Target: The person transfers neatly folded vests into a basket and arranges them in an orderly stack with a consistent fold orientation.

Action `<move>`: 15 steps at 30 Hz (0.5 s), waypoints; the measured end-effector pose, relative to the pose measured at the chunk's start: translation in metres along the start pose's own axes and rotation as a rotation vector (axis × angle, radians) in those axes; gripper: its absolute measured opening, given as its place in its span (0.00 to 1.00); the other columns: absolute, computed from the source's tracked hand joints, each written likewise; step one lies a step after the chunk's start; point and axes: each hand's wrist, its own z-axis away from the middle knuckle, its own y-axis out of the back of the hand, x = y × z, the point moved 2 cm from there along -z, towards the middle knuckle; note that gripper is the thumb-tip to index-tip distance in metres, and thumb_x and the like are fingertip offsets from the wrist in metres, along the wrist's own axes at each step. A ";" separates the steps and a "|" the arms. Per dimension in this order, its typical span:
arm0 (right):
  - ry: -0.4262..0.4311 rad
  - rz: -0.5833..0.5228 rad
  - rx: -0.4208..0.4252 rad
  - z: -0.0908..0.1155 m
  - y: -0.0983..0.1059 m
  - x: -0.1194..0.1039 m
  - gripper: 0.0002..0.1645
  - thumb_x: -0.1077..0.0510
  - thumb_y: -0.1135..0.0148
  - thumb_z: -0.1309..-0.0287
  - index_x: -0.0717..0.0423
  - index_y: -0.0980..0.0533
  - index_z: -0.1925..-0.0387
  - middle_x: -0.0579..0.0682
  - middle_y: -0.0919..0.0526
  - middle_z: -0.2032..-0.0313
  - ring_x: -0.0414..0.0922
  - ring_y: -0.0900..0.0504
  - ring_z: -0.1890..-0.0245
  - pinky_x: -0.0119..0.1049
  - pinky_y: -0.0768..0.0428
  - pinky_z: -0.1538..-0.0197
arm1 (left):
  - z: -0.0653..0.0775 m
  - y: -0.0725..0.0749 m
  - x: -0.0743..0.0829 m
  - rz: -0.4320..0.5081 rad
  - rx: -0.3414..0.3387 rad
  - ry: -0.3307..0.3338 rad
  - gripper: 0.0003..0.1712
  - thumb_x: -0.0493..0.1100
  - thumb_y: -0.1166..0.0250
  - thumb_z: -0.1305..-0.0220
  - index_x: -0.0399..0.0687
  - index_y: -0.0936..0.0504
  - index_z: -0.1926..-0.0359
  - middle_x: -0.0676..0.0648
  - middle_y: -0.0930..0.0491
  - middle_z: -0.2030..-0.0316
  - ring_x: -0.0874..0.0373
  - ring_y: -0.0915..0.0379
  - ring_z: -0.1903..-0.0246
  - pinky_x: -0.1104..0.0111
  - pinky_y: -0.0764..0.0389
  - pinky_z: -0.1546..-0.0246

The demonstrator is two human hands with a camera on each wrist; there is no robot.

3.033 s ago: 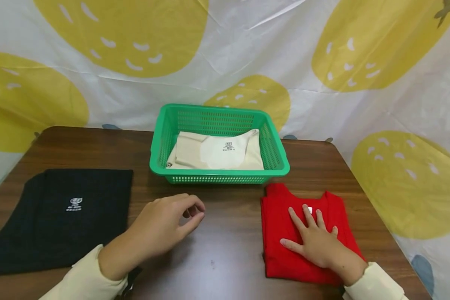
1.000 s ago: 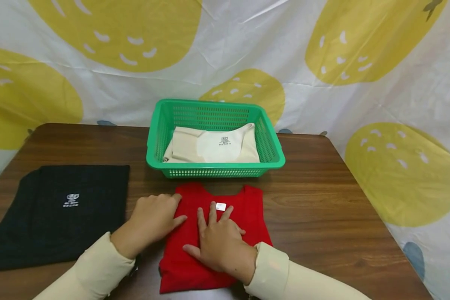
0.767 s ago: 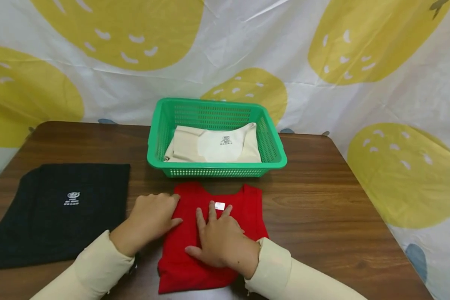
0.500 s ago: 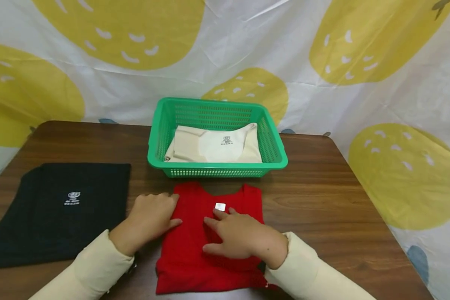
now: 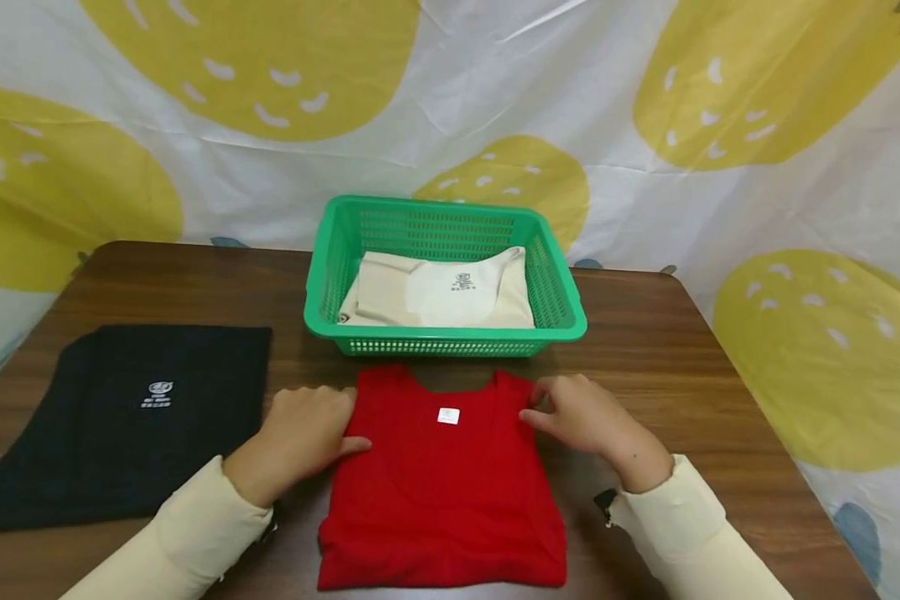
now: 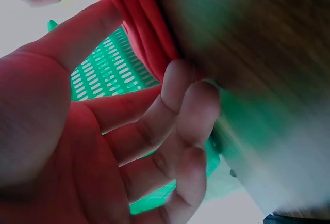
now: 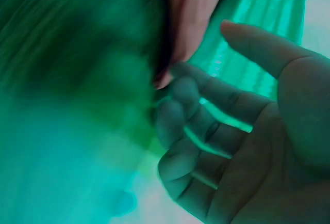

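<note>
A folded red shirt (image 5: 442, 483) with a white neck label lies on the table in front of the basket. My left hand (image 5: 303, 442) grips its left edge, thumb on top and fingers curled at the side; the left wrist view shows the layered red fabric (image 6: 147, 33) between thumb and fingers. At the opposite edge is my right hand (image 5: 588, 421), its fingertips at the upper right side of the shirt. In the right wrist view its thumb (image 7: 258, 46) stands off the fabric, while the bent fingers reach the edge.
Behind the shirt stands a green perforated basket (image 5: 450, 333) holding a folded cream garment (image 5: 450, 292). A folded black garment (image 5: 150, 450) with a white print lies at the left on the brown wooden table (image 5: 645, 350). A lemon-patterned cloth (image 5: 270, 175) hangs behind.
The red shirt has slid left to the table's middle under my flat right hand. That hand has since moved off it to the right edge. My left hand has reached the left edge.
</note>
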 end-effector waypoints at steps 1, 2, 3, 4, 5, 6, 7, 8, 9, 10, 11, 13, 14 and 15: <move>-0.005 -0.014 0.003 -0.003 0.000 0.006 0.15 0.51 0.32 0.40 0.59 0.18 0.60 0.45 0.17 0.76 0.39 0.25 0.79 0.34 0.25 0.72 | -0.001 0.000 0.000 0.007 -0.005 0.004 0.24 0.59 0.24 0.49 0.46 0.22 0.69 0.47 0.22 0.78 0.48 0.21 0.76 0.56 0.24 0.79; -0.007 -0.027 0.004 -0.006 0.000 0.011 0.16 0.50 0.31 0.40 0.60 0.18 0.59 0.45 0.17 0.76 0.39 0.25 0.79 0.34 0.25 0.72 | -0.002 0.000 -0.001 0.012 -0.009 0.007 0.24 0.59 0.24 0.49 0.46 0.21 0.67 0.47 0.21 0.78 0.48 0.20 0.76 0.56 0.23 0.79; -0.010 -0.042 0.002 -0.009 0.000 0.015 0.18 0.50 0.31 0.40 0.61 0.18 0.57 0.46 0.17 0.77 0.39 0.26 0.80 0.34 0.25 0.72 | -0.003 0.000 -0.001 0.016 -0.013 0.008 0.25 0.59 0.24 0.49 0.45 0.21 0.66 0.46 0.20 0.77 0.47 0.20 0.75 0.55 0.23 0.78; -0.017 -0.064 -0.007 -0.011 -0.001 0.019 0.21 0.50 0.30 0.41 0.62 0.19 0.54 0.46 0.18 0.77 0.39 0.26 0.81 0.34 0.25 0.73 | -0.003 0.000 -0.002 0.018 -0.019 0.010 0.25 0.60 0.24 0.49 0.45 0.20 0.64 0.46 0.20 0.76 0.47 0.20 0.74 0.55 0.23 0.78; -0.028 -0.085 -0.020 -0.014 -0.002 0.022 0.24 0.50 0.30 0.42 0.63 0.21 0.50 0.47 0.19 0.79 0.40 0.27 0.82 0.35 0.25 0.73 | -0.004 -0.001 -0.002 0.022 -0.028 0.012 0.26 0.60 0.25 0.48 0.44 0.20 0.62 0.45 0.19 0.75 0.47 0.19 0.74 0.54 0.23 0.78; -0.037 -0.107 -0.033 -0.016 -0.004 0.024 0.28 0.50 0.29 0.43 0.63 0.23 0.47 0.47 0.20 0.80 0.40 0.28 0.82 0.35 0.26 0.74 | -0.004 -0.001 -0.002 0.024 -0.036 0.014 0.26 0.60 0.25 0.48 0.44 0.20 0.61 0.45 0.18 0.74 0.47 0.19 0.73 0.54 0.23 0.77; -0.044 -0.129 -0.048 -0.018 -0.006 0.026 0.32 0.49 0.28 0.44 0.64 0.26 0.44 0.47 0.22 0.80 0.40 0.28 0.82 0.35 0.26 0.74 | -0.005 -0.001 -0.003 0.024 -0.042 0.019 0.27 0.60 0.25 0.48 0.44 0.20 0.60 0.45 0.18 0.74 0.46 0.19 0.73 0.54 0.23 0.77; -0.042 -0.150 -0.062 -0.019 -0.007 0.026 0.35 0.49 0.27 0.45 0.64 0.28 0.42 0.47 0.23 0.81 0.40 0.28 0.82 0.35 0.26 0.74 | -0.005 -0.001 -0.003 0.023 -0.049 0.024 0.27 0.60 0.25 0.48 0.44 0.19 0.59 0.44 0.18 0.73 0.46 0.19 0.72 0.53 0.23 0.77; -0.034 -0.168 -0.075 -0.021 -0.009 0.026 0.38 0.48 0.26 0.46 0.64 0.30 0.40 0.48 0.24 0.81 0.40 0.28 0.82 0.35 0.26 0.74 | -0.005 -0.002 -0.004 0.024 -0.056 0.029 0.28 0.60 0.25 0.48 0.44 0.19 0.58 0.44 0.17 0.72 0.46 0.19 0.72 0.53 0.23 0.76; -0.022 -0.182 -0.088 -0.022 -0.011 0.025 0.41 0.48 0.25 0.47 0.64 0.31 0.39 0.47 0.24 0.80 0.40 0.27 0.81 0.35 0.26 0.73 | -0.005 -0.002 -0.004 0.026 -0.064 0.032 0.28 0.60 0.25 0.48 0.43 0.19 0.57 0.44 0.17 0.72 0.46 0.19 0.72 0.53 0.22 0.76; -0.009 -0.194 -0.102 -0.023 -0.013 0.024 0.42 0.48 0.25 0.48 0.64 0.32 0.39 0.47 0.23 0.78 0.40 0.26 0.79 0.36 0.25 0.72 | -0.005 -0.003 -0.005 0.029 -0.071 0.035 0.29 0.60 0.25 0.48 0.43 0.19 0.56 0.44 0.17 0.71 0.46 0.19 0.71 0.53 0.22 0.75; 0.021 -0.202 -0.116 -0.024 -0.015 0.021 0.43 0.48 0.23 0.50 0.63 0.33 0.40 0.47 0.22 0.74 0.41 0.25 0.75 0.36 0.24 0.69 | -0.006 -0.004 -0.006 0.031 -0.078 0.042 0.30 0.60 0.25 0.48 0.43 0.19 0.54 0.43 0.16 0.70 0.46 0.19 0.71 0.52 0.22 0.74; 0.034 -0.197 -0.119 -0.025 -0.016 0.019 0.42 0.48 0.23 0.51 0.63 0.32 0.41 0.47 0.21 0.72 0.41 0.24 0.73 0.36 0.23 0.67 | -0.006 -0.004 -0.006 0.034 -0.081 0.046 0.31 0.60 0.25 0.48 0.42 0.20 0.52 0.43 0.16 0.69 0.46 0.19 0.71 0.52 0.22 0.74; 0.044 -0.193 -0.122 -0.026 -0.016 0.018 0.41 0.48 0.22 0.51 0.62 0.32 0.42 0.47 0.20 0.70 0.41 0.24 0.71 0.36 0.23 0.66 | -0.006 -0.004 -0.007 0.038 -0.084 0.050 0.32 0.60 0.25 0.48 0.42 0.20 0.51 0.43 0.16 0.68 0.46 0.19 0.70 0.52 0.22 0.74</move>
